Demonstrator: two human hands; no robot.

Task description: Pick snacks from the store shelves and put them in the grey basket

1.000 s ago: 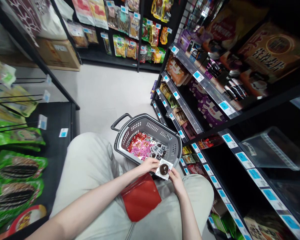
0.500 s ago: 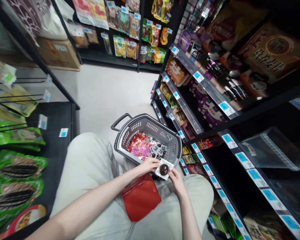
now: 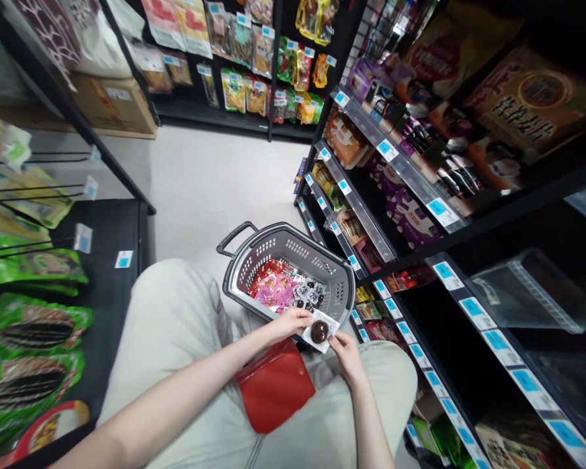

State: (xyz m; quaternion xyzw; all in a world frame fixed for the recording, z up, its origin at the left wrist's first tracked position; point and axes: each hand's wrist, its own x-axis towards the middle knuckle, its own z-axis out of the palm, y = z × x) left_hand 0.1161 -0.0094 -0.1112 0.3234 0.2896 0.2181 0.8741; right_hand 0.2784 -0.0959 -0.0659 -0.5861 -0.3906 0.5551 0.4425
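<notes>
Between my two hands is a small clear-and-white packet [image 3: 319,332] with a round, dark brown, shiny piece inside. My left hand [image 3: 293,322] pinches its upper left edge, and my right hand [image 3: 346,352] grips the right edge between thumb and finger. The packet is held over the near rim of a grey shopping basket [image 3: 340,286]. In the basket lie red packets [image 3: 272,268], pink packets [image 3: 276,293] and several small clear packets with dark round pieces [image 3: 311,293]. The basket's black handle [image 3: 234,236] is folded out at the left.
I sit with a red stool seat [image 3: 276,387] showing between my legs. Shelves with price tags and packaged food [image 3: 410,221] run along the right. Green bags [image 3: 34,326] lie on a black shelf [image 3: 114,228] at left. Hanging snacks [image 3: 244,91] and a cardboard box [image 3: 112,104] stand beyond the pale floor [image 3: 195,176].
The packet tilts very slightly between my fingers, and its dark piece shifts a touch to the left. Both hands stay nearly in place, and the basket has not moved.
</notes>
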